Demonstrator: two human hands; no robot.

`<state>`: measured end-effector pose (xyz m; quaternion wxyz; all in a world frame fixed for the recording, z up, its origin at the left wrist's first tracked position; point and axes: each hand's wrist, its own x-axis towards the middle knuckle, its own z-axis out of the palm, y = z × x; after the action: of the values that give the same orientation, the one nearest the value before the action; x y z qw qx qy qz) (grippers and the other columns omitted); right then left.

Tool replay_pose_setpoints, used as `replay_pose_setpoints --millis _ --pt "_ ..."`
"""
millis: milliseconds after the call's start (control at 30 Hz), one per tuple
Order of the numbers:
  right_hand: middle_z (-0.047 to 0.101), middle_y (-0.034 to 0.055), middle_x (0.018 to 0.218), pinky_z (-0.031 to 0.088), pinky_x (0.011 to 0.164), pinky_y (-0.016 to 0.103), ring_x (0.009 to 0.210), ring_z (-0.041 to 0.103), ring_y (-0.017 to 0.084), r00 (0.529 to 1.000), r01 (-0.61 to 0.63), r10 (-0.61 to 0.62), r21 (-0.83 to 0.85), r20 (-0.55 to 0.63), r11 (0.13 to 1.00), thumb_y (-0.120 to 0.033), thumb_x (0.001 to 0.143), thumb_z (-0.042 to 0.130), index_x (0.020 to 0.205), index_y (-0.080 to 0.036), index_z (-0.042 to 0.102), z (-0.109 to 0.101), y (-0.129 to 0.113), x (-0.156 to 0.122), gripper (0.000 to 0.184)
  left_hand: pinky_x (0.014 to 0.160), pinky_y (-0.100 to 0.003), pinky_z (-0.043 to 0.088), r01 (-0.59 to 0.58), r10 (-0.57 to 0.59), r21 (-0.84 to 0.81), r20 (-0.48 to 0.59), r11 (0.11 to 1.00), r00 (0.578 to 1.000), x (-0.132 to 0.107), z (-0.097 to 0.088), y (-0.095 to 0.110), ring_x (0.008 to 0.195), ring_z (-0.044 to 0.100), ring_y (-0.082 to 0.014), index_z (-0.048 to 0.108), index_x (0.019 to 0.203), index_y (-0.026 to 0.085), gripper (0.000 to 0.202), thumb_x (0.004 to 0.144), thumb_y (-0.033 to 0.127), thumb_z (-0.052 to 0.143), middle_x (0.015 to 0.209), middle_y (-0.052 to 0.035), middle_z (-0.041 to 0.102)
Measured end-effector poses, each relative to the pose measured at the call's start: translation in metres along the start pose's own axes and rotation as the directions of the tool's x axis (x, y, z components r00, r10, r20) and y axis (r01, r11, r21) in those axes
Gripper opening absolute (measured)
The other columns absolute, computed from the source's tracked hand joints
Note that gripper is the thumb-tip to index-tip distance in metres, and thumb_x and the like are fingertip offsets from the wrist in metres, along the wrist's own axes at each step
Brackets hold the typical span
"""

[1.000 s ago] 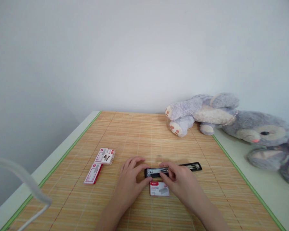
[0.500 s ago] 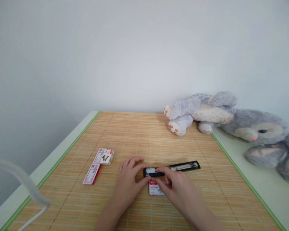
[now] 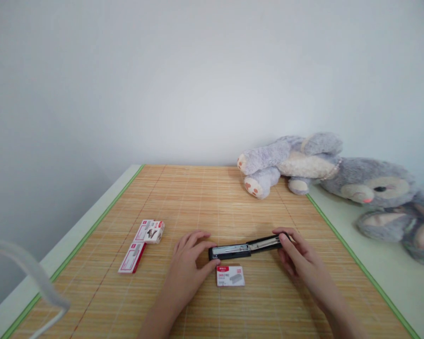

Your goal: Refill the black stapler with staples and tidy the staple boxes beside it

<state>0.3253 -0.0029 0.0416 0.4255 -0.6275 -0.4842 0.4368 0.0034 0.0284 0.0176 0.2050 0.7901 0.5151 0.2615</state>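
A black stapler (image 3: 249, 247) lies opened out flat over the bamboo mat, its metal channels facing up. My left hand (image 3: 188, 261) grips its left end between thumb and fingers. At the right end, my right hand (image 3: 298, 256) pinches the other arm of the stapler with the thumb on top. Just below the stapler lies a small white and red staple box (image 3: 230, 276), touched by neither hand.
Several white and red boxes (image 3: 141, 245) lie on the left of the bamboo mat (image 3: 191, 197). A grey plush toy (image 3: 318, 165) rests along the back right. At the lower left a white cable (image 3: 38, 278) curves in front of the table.
My right hand has moved from the stapler's middle to its right end and now holds it there. The staple box is uncovered. My left hand has stayed at the left end.
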Motion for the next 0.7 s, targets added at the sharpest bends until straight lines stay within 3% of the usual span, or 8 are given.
replay_pose_setpoints --millis 133,200,300,433,700 --pt "0.059 -0.0006 0.075 0.038 0.056 0.027 0.065 0.051 0.015 0.98 0.198 -0.201 -0.124 -0.01 0.972 -0.059 0.097 0.06 0.107 -0.022 0.068 0.024 -0.034 0.004 0.039 0.112 -0.054 0.044 -0.002 0.003 -0.011 0.009 1.0 1.0 0.0 -0.001 0.0 0.133 0.054 -0.0295 0.075 0.115 0.037 0.027 0.089 0.035 0.08 0.139 -0.0022 0.065" --pt "0.061 -0.0004 0.075 0.038 0.057 0.027 0.065 0.052 0.015 0.968 0.252 -0.243 -0.239 0.067 0.938 -0.056 0.096 0.063 0.099 -0.022 0.07 0.036 -0.052 0.006 0.035 0.112 -0.053 0.044 -0.003 0.003 -0.019 0.012 1.0 1.0 0.0 -0.001 0.001 0.133 0.055 -0.0295 0.075 0.115 0.036 0.026 0.088 0.034 0.08 0.139 -0.0024 0.065" --pt "0.053 -0.0049 0.063 0.032 0.054 0.027 0.058 0.046 0.013 0.939 0.341 -0.291 -0.378 0.183 0.861 -0.051 0.094 0.068 0.091 -0.023 0.071 0.055 -0.071 0.007 0.028 0.112 -0.052 0.044 0.011 -0.01 -0.024 0.005 1.0 1.0 0.0 -0.001 0.002 0.133 0.055 -0.0287 0.076 0.115 0.037 0.028 0.087 0.034 0.081 0.138 -0.0012 0.065" --pt "0.057 -0.0057 0.063 0.029 0.055 0.027 0.057 0.049 0.012 0.894 0.444 -0.333 -0.506 0.3 0.739 -0.049 0.092 0.073 0.091 -0.025 0.073 0.078 -0.079 0.008 0.024 0.113 -0.053 0.044 0.014 -0.014 -0.037 0.006 0.999 1.0 -0.001 -0.001 0.004 0.134 0.054 -0.0293 0.076 0.113 0.038 0.03 0.084 0.035 0.084 0.138 -0.0012 0.065" --pt "0.072 -0.0022 0.074 0.029 0.06 0.028 0.067 0.064 0.016 0.89 0.455 -0.293 -0.637 0.348 0.623 -0.048 0.091 0.075 0.088 -0.026 0.07 0.101 -0.078 0.009 0.022 0.111 -0.052 0.045 0.011 -0.011 -0.051 -0.003 0.999 1.0 -0.001 -0.002 0.005 0.132 0.055 -0.0295 0.077 0.112 0.036 0.028 0.085 0.035 0.083 0.137 -0.0023 0.066"
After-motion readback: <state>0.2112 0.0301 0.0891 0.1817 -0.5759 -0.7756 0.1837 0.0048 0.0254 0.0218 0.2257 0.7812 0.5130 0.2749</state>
